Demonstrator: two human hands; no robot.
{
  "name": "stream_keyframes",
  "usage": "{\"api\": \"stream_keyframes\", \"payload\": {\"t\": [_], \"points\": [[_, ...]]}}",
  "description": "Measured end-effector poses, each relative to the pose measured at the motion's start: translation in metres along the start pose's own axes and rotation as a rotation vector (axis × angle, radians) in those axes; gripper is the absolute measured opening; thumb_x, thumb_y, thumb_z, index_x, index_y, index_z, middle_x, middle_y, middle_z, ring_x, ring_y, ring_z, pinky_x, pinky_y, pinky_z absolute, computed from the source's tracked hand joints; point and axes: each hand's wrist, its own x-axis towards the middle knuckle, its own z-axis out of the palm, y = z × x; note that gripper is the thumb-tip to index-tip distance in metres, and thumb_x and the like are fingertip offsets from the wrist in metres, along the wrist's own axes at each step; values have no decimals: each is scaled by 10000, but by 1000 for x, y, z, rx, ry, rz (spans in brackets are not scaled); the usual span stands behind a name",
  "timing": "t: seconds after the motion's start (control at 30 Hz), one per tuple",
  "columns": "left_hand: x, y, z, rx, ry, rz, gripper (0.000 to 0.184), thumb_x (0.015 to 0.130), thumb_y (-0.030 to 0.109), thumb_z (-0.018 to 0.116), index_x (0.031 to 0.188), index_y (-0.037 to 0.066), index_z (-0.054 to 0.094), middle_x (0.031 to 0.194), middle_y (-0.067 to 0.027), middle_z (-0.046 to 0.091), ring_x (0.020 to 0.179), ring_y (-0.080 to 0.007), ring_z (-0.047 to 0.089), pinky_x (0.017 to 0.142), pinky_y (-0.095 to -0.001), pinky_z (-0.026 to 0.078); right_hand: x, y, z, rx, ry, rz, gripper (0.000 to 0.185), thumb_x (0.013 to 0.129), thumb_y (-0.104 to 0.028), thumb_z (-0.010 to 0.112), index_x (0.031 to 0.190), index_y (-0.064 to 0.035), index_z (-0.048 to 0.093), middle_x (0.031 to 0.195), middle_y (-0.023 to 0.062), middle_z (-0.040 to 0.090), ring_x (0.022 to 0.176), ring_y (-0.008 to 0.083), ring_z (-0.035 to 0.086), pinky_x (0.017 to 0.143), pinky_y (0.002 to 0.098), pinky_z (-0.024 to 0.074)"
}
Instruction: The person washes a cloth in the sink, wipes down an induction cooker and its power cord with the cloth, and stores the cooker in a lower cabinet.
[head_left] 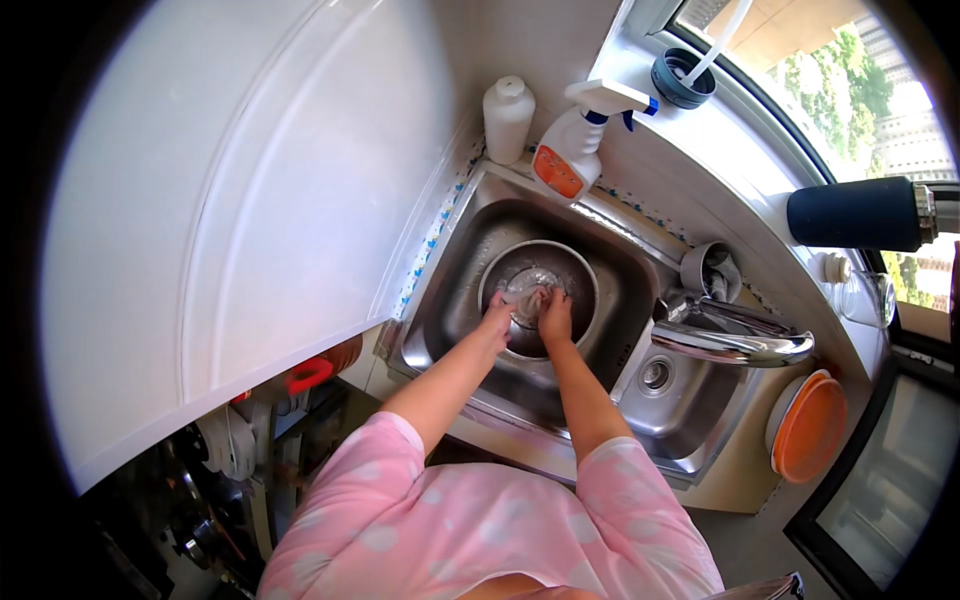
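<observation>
A round metal basin (590, 263) stands in the larger sink bowl (428, 335) with some water in it. Both of my hands reach into the basin. My left hand (498, 316) and my right hand (554, 318) have their fingers curled in on a pale, wet, crumpled thing (533, 303) between them. It looks soft, like a cloth, but its kind is hard to make out. My fingertips are partly hidden in the wet folds.
Behind the sink stand a white bottle (509, 122) and a spray bottle (577, 150). The chrome faucet (735, 345) extends over the smaller bowl (680, 405). A metal cup (697, 268), a dark flask (855, 214), a glass jar (868, 298) and an orange basin (808, 428) are at the right.
</observation>
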Motion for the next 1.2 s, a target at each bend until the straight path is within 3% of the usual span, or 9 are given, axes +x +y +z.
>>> {"api": "stream_keyframes", "payload": {"t": [0.13,0.23,0.5,0.57,0.63,0.67,0.8,0.93,1.2], "points": [[26,-17,-8,-477,-275,-204,399,928,479,514,1157,153,530,986,-66,614,862,-259,615,671,-430,520,-27,-57,-19,710,-481,435,196,895,-218,611,1017,-90,525,642,139,560,683,195,625,591,380,499],[36,-4,-4,-718,-337,-260,367,932,457,526,1085,125,568,819,-34,601,708,-212,595,582,-342,500,-51,-84,-33,507,-187,-125,169,874,-224,637,891,-73,564,679,152,590,602,226,634,514,379,483],[-21,1,11,-498,-174,-276,364,928,490,522,756,169,526,582,9,514,441,-140,452,421,-287,386,-40,-90,-69,-135,-187,-222,311,904,-376,535,756,-106,577,688,162,619,651,352,630,570,475,486],[11,-27,-4,-326,-418,-57,385,936,512,488,926,141,587,783,-19,593,624,-159,541,569,-322,450,-22,-65,-68,-144,-179,-140,305,914,-360,522,778,-93,576,708,176,616,672,374,624,587,485,480],[-32,-9,26,-238,-146,19,427,944,511,470,1030,114,602,903,-37,620,766,-167,583,679,-332,472,-7,-41,-60,-87,-186,-77,281,915,-337,531,834,-72,576,794,208,625,723,413,614,620,499,472],[-31,-8,24,-199,-135,16,486,960,479,452,1242,93,536,1182,-77,581,1089,-192,532,905,-346,424,-4,-35,-53,-36,-126,-84,255,907,-323,546,880,-71,572,858,215,613,756,413,614,639,498,475],[-18,1,9,-278,-168,75,603,934,483,491,1450,219,326,1534,-44,244,1415,-229,166,1115,-520,90,1,-11,-38,-85,-146,-144,233,857,-224,606,1035,-85,551,1047,218,552,852,419,610,705,494,495],[-18,5,-3,-189,-153,129,637,920,485,513,1469,252,289,1565,-27,156,1437,-234,106,1128,-503,76,-6,-8,-40,-60,-310,-124,268,765,-145,660,1008,-83,567,1031,202,557,829,398,614,725,472,506],[16,-17,-3,-476,-355,-151,460,928,426,497,1267,115,523,1225,-65,578,1187,-233,512,1037,-436,355,-28,-90,-139,734,-434,117,279,745,40,642,952,-59,482,868,-9,538,796,62,525,656,217,439]]}}
